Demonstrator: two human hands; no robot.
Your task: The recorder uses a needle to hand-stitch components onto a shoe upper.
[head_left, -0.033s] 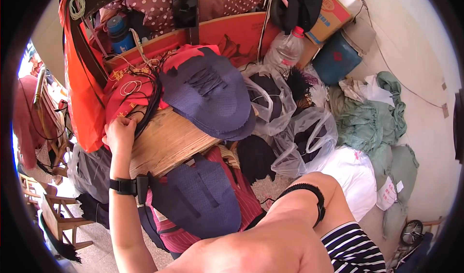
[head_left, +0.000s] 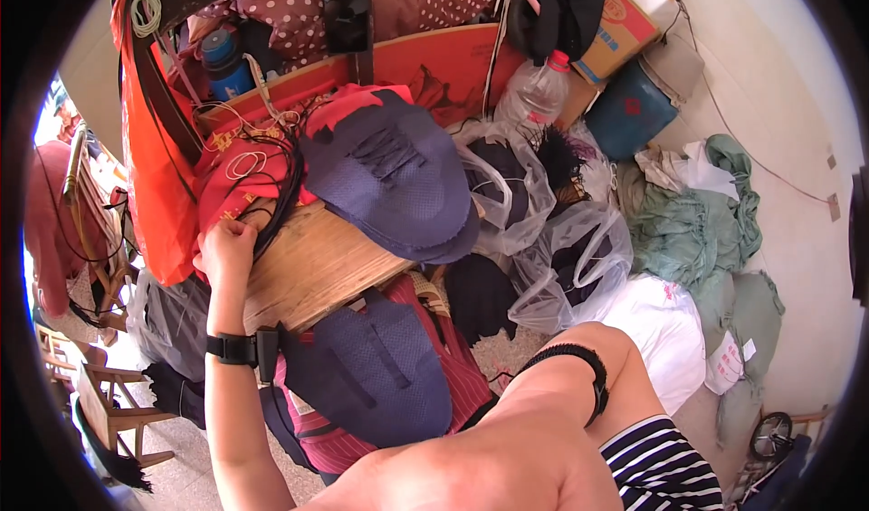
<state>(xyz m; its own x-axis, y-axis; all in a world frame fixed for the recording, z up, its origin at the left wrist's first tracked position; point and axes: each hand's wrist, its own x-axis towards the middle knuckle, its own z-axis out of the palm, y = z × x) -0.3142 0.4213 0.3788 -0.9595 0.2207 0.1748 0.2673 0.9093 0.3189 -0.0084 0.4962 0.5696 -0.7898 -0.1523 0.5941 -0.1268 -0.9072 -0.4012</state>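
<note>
My left hand [head_left: 226, 250] is at the left edge of a wooden board [head_left: 317, 262], its fingers closed in a pinch beside a bundle of black laces [head_left: 291, 181]; what lies between the fingertips is hidden. A red printed bag [head_left: 240, 162] lies just beyond. A stack of dark blue knit shoe uppers [head_left: 394, 181] rests on the board, the top one laced in black. Nearer me, another blue upper [head_left: 385, 375] lies on red striped cloth [head_left: 321, 448]. I cannot make out my right hand.
Clear plastic bags [head_left: 579, 248] holding dark pieces stand right of the board. Beyond are a large plastic bottle [head_left: 534, 95], a blue bucket [head_left: 631, 113] and green sacks [head_left: 688, 230]. An orange bag [head_left: 149, 176] hangs at left, above a wooden stool [head_left: 109, 402].
</note>
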